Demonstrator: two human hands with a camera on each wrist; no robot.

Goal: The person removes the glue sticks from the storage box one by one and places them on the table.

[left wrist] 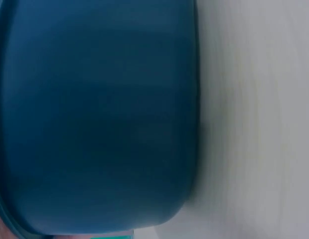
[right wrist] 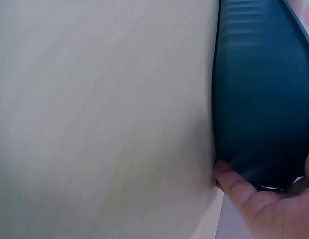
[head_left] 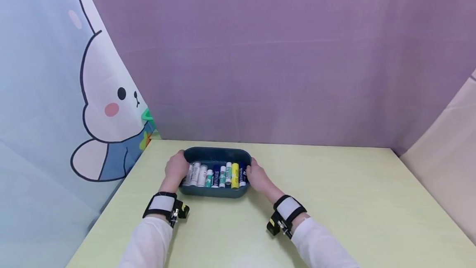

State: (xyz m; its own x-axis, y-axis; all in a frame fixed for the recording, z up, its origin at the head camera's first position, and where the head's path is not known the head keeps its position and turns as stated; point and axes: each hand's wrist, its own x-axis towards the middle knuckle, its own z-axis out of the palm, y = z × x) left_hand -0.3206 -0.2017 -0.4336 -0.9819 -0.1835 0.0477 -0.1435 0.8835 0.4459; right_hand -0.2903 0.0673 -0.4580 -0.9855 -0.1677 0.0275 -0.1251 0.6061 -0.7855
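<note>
A dark teal plastic bin (head_left: 213,192) stands toward the back of the table, holding a row of glue sticks in white, green, navy and one yellow glue stick (head_left: 235,175). My left hand (head_left: 176,168) grips the bin's left end at the rim. At the opposite end, my right hand (head_left: 259,178) holds the bin, thumb up at the rim. The right wrist view shows a fingertip (right wrist: 223,168) at the bin's bottom edge. In the left wrist view the bin's outer wall (left wrist: 99,109) fills most of the picture, and the left fingers are mostly hidden.
The pale yellow-green table (head_left: 334,210) spreads around the bin. A purple cloth (head_left: 282,61) hangs behind its far edge. To the left hangs a light blue cloth (head_left: 37,94) with a cartoon rabbit, and to the right a pale cloth (head_left: 446,156).
</note>
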